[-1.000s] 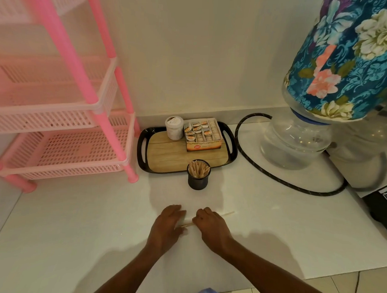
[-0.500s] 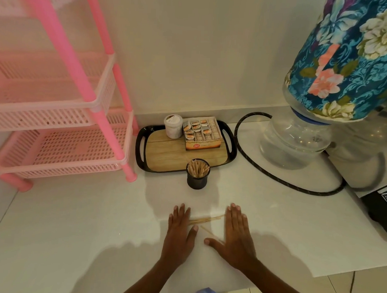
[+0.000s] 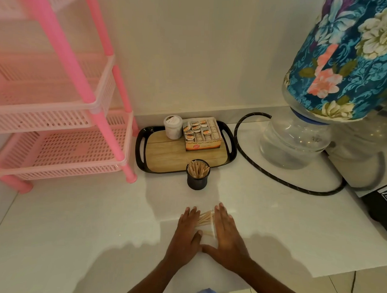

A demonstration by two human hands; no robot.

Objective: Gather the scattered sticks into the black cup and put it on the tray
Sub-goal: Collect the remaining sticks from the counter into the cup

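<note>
The white table [image 3: 75, 230] holds everything. A big water bottle [image 3: 344, 64] in a flowery cover stands at the far right. A pink rack [image 3: 57, 119] stands at the far left.

The tray [image 3: 142, 144] sits at the far side of the table, by the wall. It has a black rim and a wood floor. A box [image 3: 202, 135] of small packets and a white jar [image 3: 173, 127] stand on its far part. The near part of the tray is bare wood, so I think there is room for the cup.

The left hand [image 3: 186, 231] and the right hand [image 3: 225, 235] lie flat on the table at the near side. Their fingers are straight and they hold nothing. They sit close together, with a small gap between them.

The black cup [image 3: 196, 181] stands upright on the table, just beside the near rim of the tray. It is not on the tray yet. It looks quite full of sticks already, so much of the gathering seems done.

The loose sticks [image 3: 204, 219] lie on the table in the gap between the two hands. It is a small bunch, pushed into a rough pile. I see no other sticks lying about.

So what is left looks like this: pick up this bunch, drop it in the cup, then lift the cup onto the tray.
</note>
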